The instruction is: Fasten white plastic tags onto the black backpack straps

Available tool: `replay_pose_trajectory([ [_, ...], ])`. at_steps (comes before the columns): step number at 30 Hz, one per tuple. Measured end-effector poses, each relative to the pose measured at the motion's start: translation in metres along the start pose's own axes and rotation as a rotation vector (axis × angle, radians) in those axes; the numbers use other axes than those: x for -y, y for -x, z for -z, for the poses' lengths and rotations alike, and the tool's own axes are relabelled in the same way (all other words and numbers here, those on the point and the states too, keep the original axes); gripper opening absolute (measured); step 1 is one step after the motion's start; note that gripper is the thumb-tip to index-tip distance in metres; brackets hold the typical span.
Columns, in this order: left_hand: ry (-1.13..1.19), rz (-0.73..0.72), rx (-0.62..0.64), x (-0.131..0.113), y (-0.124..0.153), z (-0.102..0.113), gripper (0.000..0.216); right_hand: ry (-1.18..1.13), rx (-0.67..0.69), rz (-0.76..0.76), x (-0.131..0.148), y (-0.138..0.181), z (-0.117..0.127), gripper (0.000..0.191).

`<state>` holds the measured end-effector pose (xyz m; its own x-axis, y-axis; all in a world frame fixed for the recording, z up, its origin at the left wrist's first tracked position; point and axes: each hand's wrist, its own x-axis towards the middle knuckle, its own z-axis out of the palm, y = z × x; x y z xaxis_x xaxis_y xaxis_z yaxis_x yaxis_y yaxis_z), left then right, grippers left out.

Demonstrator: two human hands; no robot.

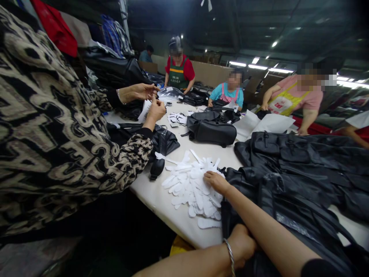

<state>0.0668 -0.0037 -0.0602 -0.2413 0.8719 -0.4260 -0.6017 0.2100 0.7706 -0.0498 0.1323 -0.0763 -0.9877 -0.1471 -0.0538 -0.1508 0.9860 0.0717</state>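
Note:
My right hand (218, 183) reaches across my left arm onto a loose pile of white strip-shaped cutouts (190, 188). Its fingers are bent and pressed together on the top strips, and the fingertips are partly hidden among them. Lower down, my left hand (241, 244), with a twisted silver bracelet (229, 256) at the wrist, is closed at the edge of a black leather-like bag (268, 196). Its fingertips are out of sight. The bag lies along the right of the pile, with straps and a patch of clear plastic on it.
At left a co-worker in a patterned top (72, 127) handles something small near a black bag (167, 140). A black backpack (213, 129) and white cards (177, 118) lie mid-table (155, 192). More black bags (311, 154) cover the right side. Several co-workers stand beyond.

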Motion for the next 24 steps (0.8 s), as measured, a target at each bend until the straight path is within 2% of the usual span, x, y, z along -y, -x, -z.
replay_pose_trajectory([
  [4, -0.018, 0.049, -0.026, -0.005, 0.002, 0.001, 0.037, 0.008, 0.017, -0.011, -0.002, 0.004, -0.008, 0.024],
  [9, 0.077, 0.017, 0.061, -0.006, 0.002, 0.001, 0.033, -0.011, 0.036, -0.044, -0.008, 0.006, 0.001, 0.023],
  [13, 0.071, 0.090, 0.027, -0.005, 0.003, 0.000, 0.032, -0.068, 0.024, -0.111, -0.010, 0.009, 0.010, 0.022],
  [16, 0.085, 0.109, 0.005, -0.002, 0.002, 0.001, 0.033, -0.137, -0.028, -0.239, -0.009, 0.014, 0.020, 0.020],
  [19, 0.064, 0.117, -0.030, 0.001, -0.001, 0.001, 0.034, -0.226, -0.127, -0.455, -0.009, 0.024, 0.035, 0.019],
  [21, 0.048, 0.120, -0.043, 0.003, -0.003, 0.001, 0.033, -0.310, -0.200, -0.585, -0.009, 0.034, 0.047, 0.022],
  [24, 0.042, 0.088, -0.034, 0.001, -0.004, -0.001, 0.028, -0.446, -0.303, -0.700, -0.006, 0.056, 0.064, 0.029],
])
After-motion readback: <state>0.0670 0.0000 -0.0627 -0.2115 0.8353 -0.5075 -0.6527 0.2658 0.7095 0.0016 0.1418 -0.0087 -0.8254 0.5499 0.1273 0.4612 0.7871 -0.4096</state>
